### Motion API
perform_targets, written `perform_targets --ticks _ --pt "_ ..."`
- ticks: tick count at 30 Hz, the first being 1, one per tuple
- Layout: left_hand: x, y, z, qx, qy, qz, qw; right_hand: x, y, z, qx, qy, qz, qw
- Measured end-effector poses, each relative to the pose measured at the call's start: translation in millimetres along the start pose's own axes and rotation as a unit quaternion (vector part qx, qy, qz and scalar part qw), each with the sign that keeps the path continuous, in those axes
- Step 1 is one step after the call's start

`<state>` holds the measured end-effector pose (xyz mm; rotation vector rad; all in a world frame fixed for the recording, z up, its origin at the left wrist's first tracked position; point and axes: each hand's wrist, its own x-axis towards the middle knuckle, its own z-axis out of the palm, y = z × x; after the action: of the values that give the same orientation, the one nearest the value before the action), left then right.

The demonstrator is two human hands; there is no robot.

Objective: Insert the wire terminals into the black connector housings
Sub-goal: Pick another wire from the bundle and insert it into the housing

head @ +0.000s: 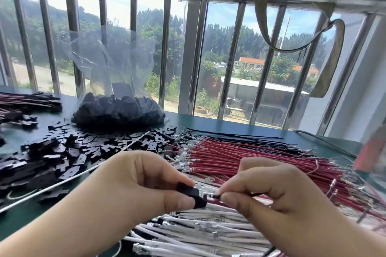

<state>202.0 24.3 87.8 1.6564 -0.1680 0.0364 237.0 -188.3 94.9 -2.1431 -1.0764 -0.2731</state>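
While the left hand (133, 183) is pinching 1 black housing (193, 194), the right hand (269, 190) is pinching a black wire (253, 194) at its opening; loose housings (62, 152) and red wires (261, 158) are awaiting assembly.

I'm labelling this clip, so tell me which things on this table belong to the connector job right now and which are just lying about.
In use:
left hand holding a black housing
right hand pinching a black wire at the housing
loose housings
red wires
white wires

Lying about:
clear bag of black parts
grey strap on the window bars
finished bundle, far left
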Motion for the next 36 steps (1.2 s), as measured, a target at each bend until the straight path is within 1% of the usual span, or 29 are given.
perform_targets --ticks 4,6,8,10,12,15,18,21,23,27,30,32,36 --pt "-1 -2 2 -0.049 0.004 0.011 0.999 -2 1 2 -0.022 0.037 -0.021 0.999" --pt "-1 -4 3 -0.055 0.000 0.021 0.998 -2 0 1 -0.018 0.046 -0.020 0.999" --pt "-1 -4 3 -0.046 -0.002 0.033 0.998 -3 -1 1 -0.026 0.035 -0.021 0.999" --pt "-2 -4 3 -0.039 -0.015 0.040 0.998 -5 -1 1 -0.046 0.004 -0.022 0.999" --pt "-3 -2 5 -0.031 -0.030 0.037 0.998 -6 -2 -1 -0.043 -0.020 -0.017 0.999" --pt "-3 -1 9 -0.019 -0.025 0.029 0.999 -3 0 -4 0.008 0.013 -0.003 1.000" --pt "-2 -3 12 -0.018 -0.009 0.032 0.999 -1 0 0 -0.032 0.014 -0.024 0.999" --pt "-2 -7 15 -0.055 -0.016 0.037 0.998 -1 -2 3 -0.043 0.027 -0.045 0.998" --pt "-1 -8 16 -0.056 -0.012 0.043 0.997 1 -2 3 -0.029 0.034 -0.036 0.998" --pt "0 -9 10 -0.023 0.016 0.031 0.999 5 2 1 0.036 -0.017 0.028 0.999" --pt "1 -10 9 -0.016 0.038 0.025 0.999 7 4 -1 0.056 -0.013 0.052 0.997" --pt "2 -12 11 -0.019 0.037 0.023 0.999 6 5 1 0.051 0.005 0.042 0.998" --pt "2 -13 12 -0.062 0.027 0.025 0.997 3 7 6 0.019 0.030 -0.005 0.999"
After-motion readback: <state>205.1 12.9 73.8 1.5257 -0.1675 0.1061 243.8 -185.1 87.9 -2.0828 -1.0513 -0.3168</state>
